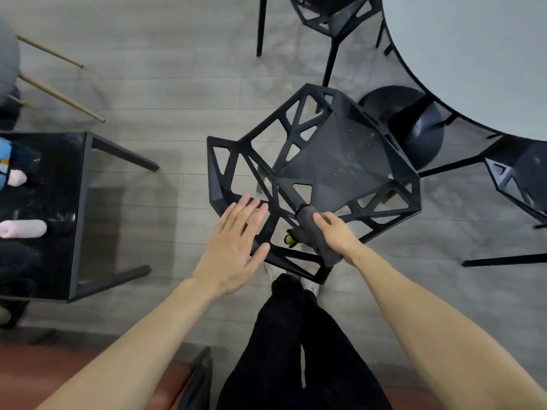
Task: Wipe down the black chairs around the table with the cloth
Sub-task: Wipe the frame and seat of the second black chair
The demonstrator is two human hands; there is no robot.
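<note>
Black lattice chairs, three in view; your right hand (333,232) grips the grey cloth (310,229) on the nearest chair (340,155). Your left hand (233,247) lies flat, fingers spread, on its backrest edge. Bare floor (177,93) lies open to your left.

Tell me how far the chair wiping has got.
Nothing looks finished. In hand: the right hand presses the grey cloth on the near chair's frame; the left hand hovers open. Left: its speckled seat and two more black chairs.
</note>
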